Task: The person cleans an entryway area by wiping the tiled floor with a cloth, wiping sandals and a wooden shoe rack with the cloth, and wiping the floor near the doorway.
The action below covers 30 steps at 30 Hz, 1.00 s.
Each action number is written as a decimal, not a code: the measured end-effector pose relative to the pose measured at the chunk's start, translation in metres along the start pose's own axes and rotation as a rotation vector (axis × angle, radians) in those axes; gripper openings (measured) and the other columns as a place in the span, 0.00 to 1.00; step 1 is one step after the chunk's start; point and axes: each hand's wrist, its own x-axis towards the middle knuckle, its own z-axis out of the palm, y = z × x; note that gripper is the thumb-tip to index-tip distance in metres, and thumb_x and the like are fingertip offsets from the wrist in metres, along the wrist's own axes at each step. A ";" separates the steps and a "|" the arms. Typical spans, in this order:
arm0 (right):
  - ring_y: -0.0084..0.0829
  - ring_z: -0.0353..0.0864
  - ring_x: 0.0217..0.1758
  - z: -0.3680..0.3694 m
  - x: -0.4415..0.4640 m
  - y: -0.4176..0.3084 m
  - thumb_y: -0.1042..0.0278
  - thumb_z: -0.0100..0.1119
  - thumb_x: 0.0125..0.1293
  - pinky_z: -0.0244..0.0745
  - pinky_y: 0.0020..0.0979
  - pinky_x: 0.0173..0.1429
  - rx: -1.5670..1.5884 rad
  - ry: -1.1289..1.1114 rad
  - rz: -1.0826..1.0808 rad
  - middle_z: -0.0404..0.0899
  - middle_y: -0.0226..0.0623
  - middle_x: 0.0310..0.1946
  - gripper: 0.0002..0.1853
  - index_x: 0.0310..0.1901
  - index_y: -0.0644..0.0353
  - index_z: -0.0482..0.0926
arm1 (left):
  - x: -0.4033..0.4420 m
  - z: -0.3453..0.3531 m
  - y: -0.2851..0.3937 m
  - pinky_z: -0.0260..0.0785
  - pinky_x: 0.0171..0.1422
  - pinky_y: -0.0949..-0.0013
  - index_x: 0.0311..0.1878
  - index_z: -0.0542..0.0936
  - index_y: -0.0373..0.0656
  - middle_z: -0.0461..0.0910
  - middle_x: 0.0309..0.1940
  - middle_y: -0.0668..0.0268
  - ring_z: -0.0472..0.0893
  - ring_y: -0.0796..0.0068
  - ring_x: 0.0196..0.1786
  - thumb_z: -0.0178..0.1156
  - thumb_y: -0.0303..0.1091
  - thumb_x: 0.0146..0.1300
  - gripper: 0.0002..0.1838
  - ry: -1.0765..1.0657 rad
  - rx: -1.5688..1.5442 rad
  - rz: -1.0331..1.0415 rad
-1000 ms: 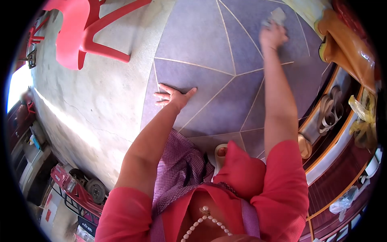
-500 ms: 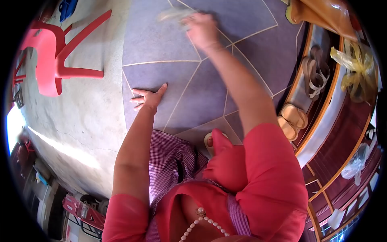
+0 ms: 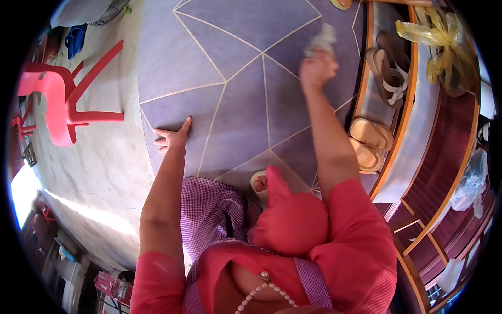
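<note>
Dark bluish-grey floor tiles (image 3: 240,120) with pale lines between them lie in front of me. My left hand (image 3: 174,137) rests flat on them with its fingers spread, near the tiles' left edge, and holds nothing. Farther forward and to the right, my right hand (image 3: 319,69) is closed on a pale cloth (image 3: 325,36), pressed to the tiles. The cloth sticks out beyond my fingers and is blurred by motion.
A red plastic chair (image 3: 56,99) lies at the left, with blue slippers (image 3: 76,41) behind it. At the right, a shoe rack holds tan slippers (image 3: 370,135), sandals (image 3: 389,76) and a yellow plastic bag (image 3: 444,47). My foot (image 3: 260,183) is near the tiles' lower edge.
Since the last frame my right hand has swept the cloth from the left back to the right over the tiles. My left hand stays flat in place, while the view has shifted.
</note>
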 end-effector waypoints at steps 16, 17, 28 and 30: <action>0.46 0.67 0.57 0.043 0.105 0.083 0.62 0.59 0.54 0.62 0.43 0.61 -0.088 0.040 -0.091 0.74 0.45 0.54 0.24 0.55 0.54 0.77 | -0.007 -0.001 0.121 0.34 0.72 0.33 0.72 0.22 0.52 0.21 0.72 0.39 0.22 0.37 0.74 0.71 0.74 0.30 0.81 -0.122 0.128 0.216; 0.45 0.67 0.58 0.050 0.130 0.092 0.58 0.57 0.56 0.62 0.43 0.60 -0.194 0.034 0.030 0.75 0.45 0.52 0.24 0.55 0.54 0.76 | -0.010 -0.003 0.128 0.34 0.72 0.33 0.72 0.21 0.51 0.20 0.72 0.39 0.21 0.36 0.73 0.71 0.73 0.30 0.81 -0.145 0.140 0.225; 0.53 0.66 0.64 0.037 0.264 0.083 0.63 0.52 0.61 0.62 0.43 0.67 0.009 -0.242 -0.013 0.65 0.50 0.63 0.27 0.64 0.47 0.66 | -0.013 -0.005 0.133 0.34 0.70 0.31 0.70 0.17 0.51 0.15 0.70 0.38 0.18 0.34 0.72 0.71 0.71 0.35 0.79 -0.191 0.128 0.189; 0.49 0.64 0.67 0.045 0.250 0.093 0.61 0.49 0.64 0.61 0.43 0.68 -0.143 -0.296 0.013 0.61 0.47 0.67 0.29 0.68 0.43 0.60 | -0.013 -0.005 0.135 0.33 0.71 0.31 0.70 0.17 0.51 0.16 0.70 0.38 0.18 0.34 0.72 0.70 0.71 0.35 0.79 -0.201 0.149 0.181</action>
